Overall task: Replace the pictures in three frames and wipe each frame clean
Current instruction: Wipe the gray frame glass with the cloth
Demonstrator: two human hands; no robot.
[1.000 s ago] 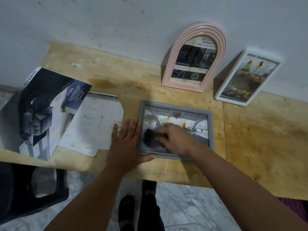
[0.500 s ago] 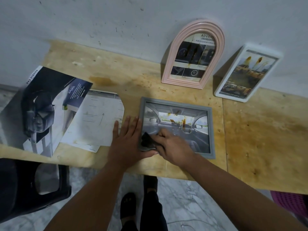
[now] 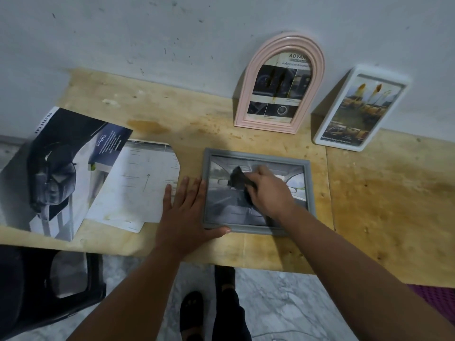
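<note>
Flat on the bench [image 3: 258, 252], the grey frame [image 3: 310, 193] is mid-wipe: right hand [image 3: 270, 190] fingers apparently bunch a dark cloth [image 3: 240, 179], left hand [image 3: 187, 212] splayed, bracing its edge. Next, uncovered glass and border need passes.

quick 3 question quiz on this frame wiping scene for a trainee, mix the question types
1. True or false: the grey frame lies flat on the table.
2. The dark cloth is held by: A) the left hand B) the right hand C) neither
3. Fill in: the pink arched frame and the white frame lean against the ____.

Key: 1 true; 2 B; 3 wall
</note>
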